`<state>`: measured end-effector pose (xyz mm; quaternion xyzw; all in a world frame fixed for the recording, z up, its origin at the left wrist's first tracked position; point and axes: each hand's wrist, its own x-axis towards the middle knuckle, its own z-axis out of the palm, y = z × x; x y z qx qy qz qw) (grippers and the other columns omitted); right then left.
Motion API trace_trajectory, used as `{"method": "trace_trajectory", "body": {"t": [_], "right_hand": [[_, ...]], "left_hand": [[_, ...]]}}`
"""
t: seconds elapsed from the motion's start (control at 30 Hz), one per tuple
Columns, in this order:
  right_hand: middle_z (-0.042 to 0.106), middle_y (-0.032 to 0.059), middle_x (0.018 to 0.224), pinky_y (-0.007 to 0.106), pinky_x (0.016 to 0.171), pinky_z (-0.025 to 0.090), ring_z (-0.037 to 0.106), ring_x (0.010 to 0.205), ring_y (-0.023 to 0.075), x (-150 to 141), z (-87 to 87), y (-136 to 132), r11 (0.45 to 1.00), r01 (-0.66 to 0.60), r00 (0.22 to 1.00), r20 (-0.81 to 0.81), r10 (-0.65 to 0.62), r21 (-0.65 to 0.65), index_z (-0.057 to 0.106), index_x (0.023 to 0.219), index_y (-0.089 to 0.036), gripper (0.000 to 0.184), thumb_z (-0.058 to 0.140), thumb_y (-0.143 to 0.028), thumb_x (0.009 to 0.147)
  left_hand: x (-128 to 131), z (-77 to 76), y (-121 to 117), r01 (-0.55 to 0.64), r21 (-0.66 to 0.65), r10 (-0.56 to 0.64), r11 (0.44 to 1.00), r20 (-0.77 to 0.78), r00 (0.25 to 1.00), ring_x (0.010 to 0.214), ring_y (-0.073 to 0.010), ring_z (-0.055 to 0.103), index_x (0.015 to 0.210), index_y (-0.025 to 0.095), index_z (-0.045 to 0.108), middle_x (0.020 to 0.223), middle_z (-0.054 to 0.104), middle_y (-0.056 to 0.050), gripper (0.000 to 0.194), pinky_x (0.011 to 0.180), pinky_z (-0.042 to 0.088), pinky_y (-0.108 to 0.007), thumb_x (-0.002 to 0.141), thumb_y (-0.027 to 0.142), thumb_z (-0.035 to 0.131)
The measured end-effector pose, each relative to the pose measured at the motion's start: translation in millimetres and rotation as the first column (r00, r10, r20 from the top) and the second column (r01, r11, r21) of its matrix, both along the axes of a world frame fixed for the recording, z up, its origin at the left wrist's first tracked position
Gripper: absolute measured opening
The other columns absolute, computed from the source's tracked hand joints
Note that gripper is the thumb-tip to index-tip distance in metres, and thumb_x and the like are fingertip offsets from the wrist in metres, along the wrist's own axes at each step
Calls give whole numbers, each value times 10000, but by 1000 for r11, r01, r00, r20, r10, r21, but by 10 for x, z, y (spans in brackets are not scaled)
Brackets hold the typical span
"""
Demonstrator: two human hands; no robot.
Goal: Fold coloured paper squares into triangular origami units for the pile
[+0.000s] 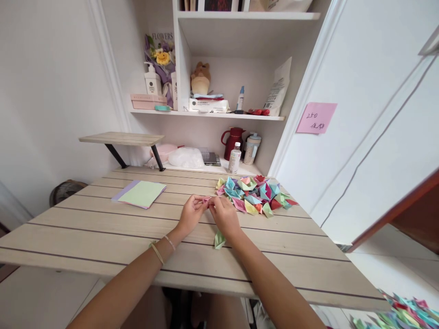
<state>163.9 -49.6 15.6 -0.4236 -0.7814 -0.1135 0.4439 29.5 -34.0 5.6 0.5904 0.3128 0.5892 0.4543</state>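
Over the middle of the desk, my left hand (192, 211) and my right hand (223, 212) meet at the fingertips. Both are closed on a small piece of pink folded paper (206, 199), mostly covered by the fingers. A green folded paper boat (219, 239) lies on the desk just below my right hand, partly behind the wrist. To the right of the hands is a heap of folded paper boats (252, 199) in many colours. A stack of square coloured paper (142, 193), light green on top, lies at the left.
A raised wooden stand (121, 138) rises at the desk's back left. Along the back are a clear bottle (234, 158), a red thermos jug (233, 142) and a pale cup (252, 149). More folded paper (404, 311) is piled low at the right, beyond the desk edge.
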Motion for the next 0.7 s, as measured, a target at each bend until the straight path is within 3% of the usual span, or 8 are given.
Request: {"method": "trace_trajectory", "body": {"t": [0.1,0.2,0.43,0.7], "right_hand": [[571,41,655,319,722,380,530,670,177,17,-4,5,999,14,996,85,-17,37,516,740,-210,224,346,-154,876],[557,38,632,316,711,381,522,648,172,28,-22,19,999,3,997,72,-7,48,520,722,-216,244,344,-181,888],[565,42,639,317,701,409,540,661,175,26,-58,45,994,-50,998,36,46,102,509,718,-218,219,371,-192,887],[588,37,707,290,663,447,560,740,168,10,-41,25,969,-89,994,-39,101,232,493,784,-205,102,459,-131,846]], "left_hand": [[6,31,-19,-24,-6,24,1000,0,1000,981,-210,590,960,152,520,1059,620,-131,292,827,475,-353,725,298,614],[11,62,-51,-56,14,57,998,-19,998,994,-210,584,1019,152,544,1061,625,-122,321,856,460,-353,740,303,592],[12,69,-84,-119,95,123,988,-37,992,887,-184,611,908,147,569,986,641,-102,200,781,480,-319,762,283,562],[17,70,-70,-121,79,120,990,15,993,846,-167,617,837,153,544,928,646,-88,177,741,487,-304,730,282,601]]}}
